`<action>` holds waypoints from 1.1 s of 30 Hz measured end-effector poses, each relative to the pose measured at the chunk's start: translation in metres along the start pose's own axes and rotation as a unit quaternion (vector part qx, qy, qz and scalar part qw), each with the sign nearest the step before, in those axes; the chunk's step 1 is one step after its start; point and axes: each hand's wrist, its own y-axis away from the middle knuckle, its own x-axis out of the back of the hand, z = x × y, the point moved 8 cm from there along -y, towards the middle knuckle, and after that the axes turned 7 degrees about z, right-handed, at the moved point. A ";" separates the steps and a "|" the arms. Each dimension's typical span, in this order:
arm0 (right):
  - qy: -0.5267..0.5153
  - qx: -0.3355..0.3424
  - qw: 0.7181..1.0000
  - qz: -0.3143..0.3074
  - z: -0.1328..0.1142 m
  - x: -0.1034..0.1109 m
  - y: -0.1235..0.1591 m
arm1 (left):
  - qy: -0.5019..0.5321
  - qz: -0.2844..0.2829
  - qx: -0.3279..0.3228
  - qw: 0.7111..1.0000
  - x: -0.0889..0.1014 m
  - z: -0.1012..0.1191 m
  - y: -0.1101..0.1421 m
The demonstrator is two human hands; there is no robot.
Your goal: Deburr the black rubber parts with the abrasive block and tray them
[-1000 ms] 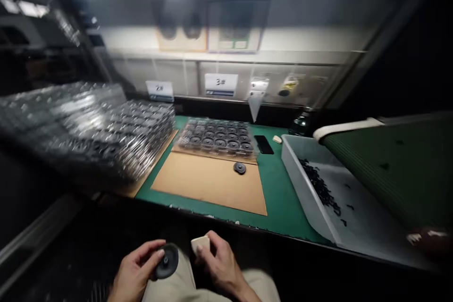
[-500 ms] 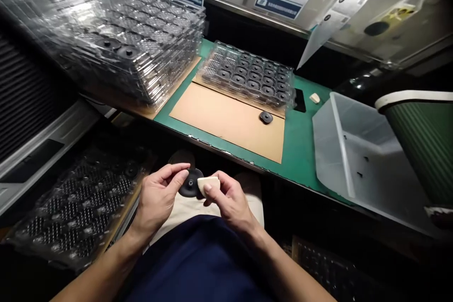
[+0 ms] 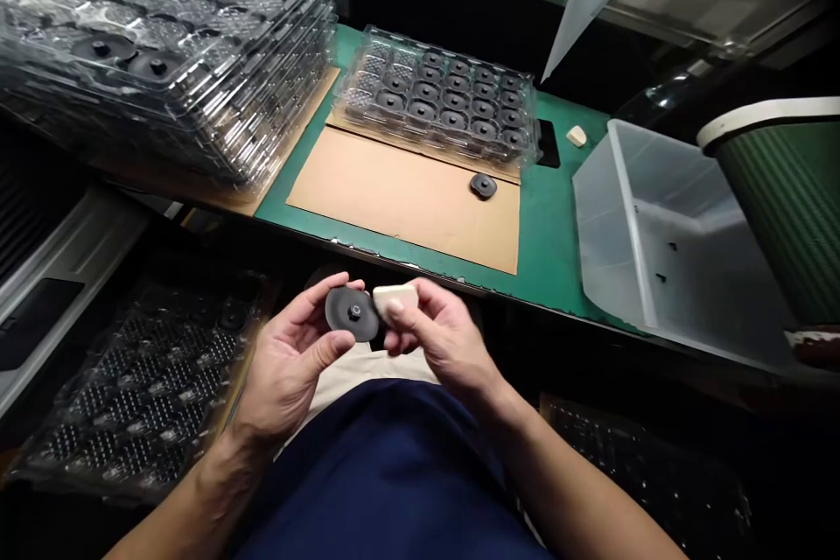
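Observation:
My left hand (image 3: 295, 350) grips a dark grey, rounded disc-like part (image 3: 341, 311) by its edge, thumb in front and fingers behind. A small stub stands at the middle of its face. Pinched in my right hand (image 3: 446, 328) is a cream-coloured flat pad (image 3: 395, 302), whose edge meets the right rim of the part. Both hands are above my lap, in front of the bench edge. A similar dark part (image 3: 484, 185) lies on the cardboard sheet (image 3: 394, 201).
A clear tray (image 3: 433, 140) of dark parts sits behind the cardboard. Stacked clear trays (image 3: 262, 105) rise at the left. On the right are a translucent bin (image 3: 610, 227), a green ribbed conveyor (image 3: 787, 192) and another cream piece (image 3: 576, 136). A tray (image 3: 144, 385) lies low at left.
The dark part has turned to face the camera more, and my left thumb has moved from its top to its lower edge. The pad stays at its right rim. The view has shifted down.

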 end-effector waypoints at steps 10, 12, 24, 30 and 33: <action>0.344 0.274 0.897 -0.049 -0.078 -0.018 0.027 | 0.007 0.059 -0.028 0.998 -0.006 0.023 -0.001; 0.374 0.319 0.871 -0.020 -0.084 -0.018 0.032 | 0.001 0.051 -0.032 0.998 -0.011 0.024 -0.002; 0.311 0.248 0.918 0.001 -0.078 -0.001 0.035 | -0.019 0.054 -0.023 0.998 -0.033 0.020 -0.002; 0.333 0.254 0.908 -0.015 -0.073 0.006 0.030 | -0.017 0.059 -0.008 0.998 -0.035 0.019 -0.002; 0.423 0.311 0.846 0.097 -0.077 0.028 0.021 | 0.028 0.075 0.052 0.995 -0.032 0.011 -0.001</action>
